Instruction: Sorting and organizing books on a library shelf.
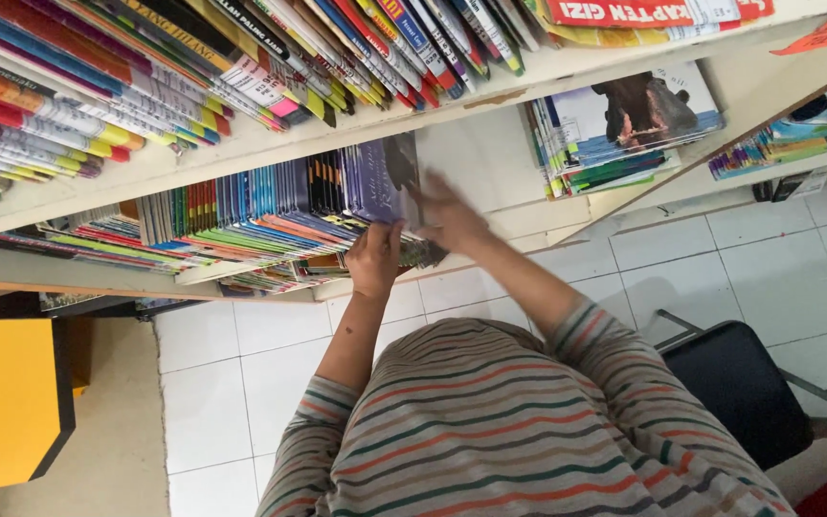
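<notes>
Looking down on a white shelf (241,153), crammed on 2 levels. Below, pale tile floor (232,383), with a yellow box (2,402) off left and a black chair (739,383) just behind the striped sleeve on the right.

On the lower board, a long row (241,206) of thin books, leaning, not upright. Further right, well apart, a flat stack (614,129) with an animal cover on top.

At the row's right end, a purple book (385,177), tilted, last in line. Right hand (447,215) spread open, palm flat against that cover, pressing rather than gripping. Left hand (373,257) curled shut just below, pinching the lower edge of the purple book and perhaps its neighbours; how many, impossible to tell.

Risks, by judgement:
- **No bookend:** only the 2 hands propping that end of the row.
- **Easing the palm off too soon:** probably a slump to the right into the bare gap, maybe a slide off the front lip onto the floor.
- **Pinching thin glossy covers at 1 corner:** likely a bent edge or a slip.
- **Stepping back blind:** a knock against the chair.
</notes>
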